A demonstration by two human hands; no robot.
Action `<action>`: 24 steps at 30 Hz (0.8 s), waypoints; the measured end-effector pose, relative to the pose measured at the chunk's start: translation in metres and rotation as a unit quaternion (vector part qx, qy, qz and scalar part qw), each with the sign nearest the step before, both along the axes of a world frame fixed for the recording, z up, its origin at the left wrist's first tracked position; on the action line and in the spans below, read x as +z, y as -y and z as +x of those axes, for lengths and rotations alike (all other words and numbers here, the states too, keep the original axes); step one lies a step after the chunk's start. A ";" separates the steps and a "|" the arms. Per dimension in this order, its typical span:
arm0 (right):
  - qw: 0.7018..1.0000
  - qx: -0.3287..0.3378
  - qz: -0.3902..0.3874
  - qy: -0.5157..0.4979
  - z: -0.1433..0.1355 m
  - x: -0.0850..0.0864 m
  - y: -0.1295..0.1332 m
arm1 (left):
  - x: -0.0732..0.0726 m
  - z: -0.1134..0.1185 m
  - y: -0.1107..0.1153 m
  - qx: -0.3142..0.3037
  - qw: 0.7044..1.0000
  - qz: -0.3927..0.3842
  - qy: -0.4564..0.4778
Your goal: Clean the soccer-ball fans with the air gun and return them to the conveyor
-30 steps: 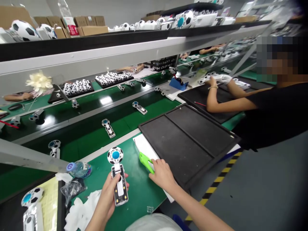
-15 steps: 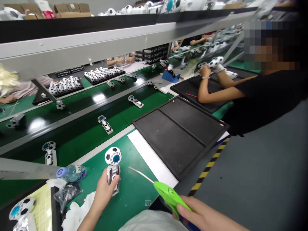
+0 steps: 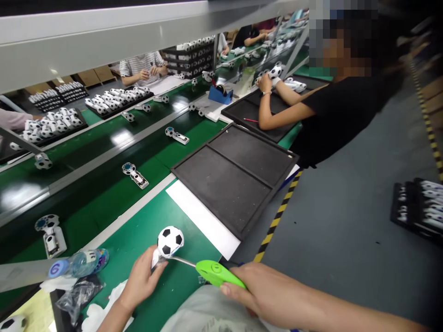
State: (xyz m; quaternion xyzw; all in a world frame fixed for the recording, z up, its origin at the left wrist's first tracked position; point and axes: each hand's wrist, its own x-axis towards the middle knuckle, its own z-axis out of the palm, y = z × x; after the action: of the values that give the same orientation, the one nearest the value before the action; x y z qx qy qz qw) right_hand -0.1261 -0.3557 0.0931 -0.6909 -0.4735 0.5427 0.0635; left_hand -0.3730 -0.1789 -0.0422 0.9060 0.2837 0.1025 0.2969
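My left hand [image 3: 140, 279] grips the white handle of a small football-patterned fan [image 3: 170, 240], whose black-and-white head points up over the green table [image 3: 138, 235]. My right hand [image 3: 266, 293] holds a bright green tool [image 3: 216, 273] with a thin metal rod. The rod's tip reaches the fan just below its head. Both hands are close to my body at the bottom of the view.
A black divided tray [image 3: 235, 173] lies on a white sheet [image 3: 204, 221] to the right. More fans [image 3: 134, 175] ride the green conveyor beyond. A water bottle [image 3: 78, 263] and plastic bags lie at left. A person in black [image 3: 332, 115] works at the neighbouring station.
My right hand lifted the green tool off the white sheet and brought its rod to the fan. My left hand turned the fan so its football side faces me. The view panned right.
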 end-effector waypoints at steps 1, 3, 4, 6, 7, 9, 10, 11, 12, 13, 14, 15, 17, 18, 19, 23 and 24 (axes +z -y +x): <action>1.000 -0.005 -0.006 0.000 0.001 0.002 0.000 | 0.001 0.000 0.000 0.007 1.000 -0.002 -0.002; 1.000 -0.011 -0.012 0.006 0.002 0.005 0.000 | 0.002 0.000 0.000 0.016 1.000 -0.016 -0.006; 1.000 -0.012 -0.013 0.009 0.002 0.006 0.001 | 0.002 0.000 0.000 0.022 0.999 -0.027 -0.010; 1.000 -0.013 -0.009 0.017 0.001 0.007 0.002 | 0.004 0.000 0.000 0.034 0.998 -0.053 -0.021; 1.000 -0.015 -0.008 0.020 0.000 0.007 0.002 | 0.005 0.001 0.001 0.040 0.997 -0.065 -0.027; 1.000 -0.020 -0.007 0.022 -0.001 0.006 0.002 | 0.006 0.003 0.002 0.049 0.995 -0.085 -0.034; 0.999 -0.022 -0.009 0.022 -0.002 0.006 0.002 | 0.006 0.004 0.002 0.053 0.994 -0.094 -0.034; 0.999 -0.024 -0.012 0.021 -0.003 0.006 0.002 | 0.006 0.005 0.002 0.056 0.993 -0.101 -0.032; 0.999 -0.024 -0.014 0.021 -0.003 0.005 0.002 | 0.006 0.007 0.003 0.059 0.992 -0.106 -0.032; 0.999 -0.026 -0.015 0.022 -0.003 0.005 0.002 | 0.007 0.008 0.003 0.060 0.991 -0.112 -0.034; 0.999 -0.028 -0.016 0.023 -0.004 0.004 0.002 | 0.007 0.009 0.003 0.061 0.991 -0.117 -0.037; 0.999 -0.031 -0.016 0.024 -0.003 0.003 0.003 | 0.007 0.009 0.003 0.060 0.990 -0.124 -0.041; 0.999 -0.032 -0.012 0.026 -0.002 0.001 0.004 | 0.009 0.010 0.002 0.058 0.987 -0.141 -0.045; 0.999 -0.030 -0.011 0.019 0.000 0.000 0.004 | 0.010 0.010 0.002 0.061 0.986 -0.151 -0.044; 0.999 -0.032 -0.010 0.005 0.002 -0.002 0.005 | 0.010 0.011 0.002 0.068 0.983 -0.163 -0.044; 0.993 -0.072 0.013 -0.096 0.013 -0.020 0.008 | 0.005 0.020 -0.006 0.176 0.947 -0.269 -0.018; 0.988 -0.095 0.020 -0.120 0.015 -0.027 0.009 | 0.002 0.025 -0.012 0.225 0.921 -0.319 0.010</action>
State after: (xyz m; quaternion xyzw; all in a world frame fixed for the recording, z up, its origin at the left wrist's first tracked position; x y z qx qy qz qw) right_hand -0.1107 -0.3646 0.0656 -0.6612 -0.4058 0.6033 0.1850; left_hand -0.3481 -0.1673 -0.0406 0.6745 0.4946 0.0794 0.5423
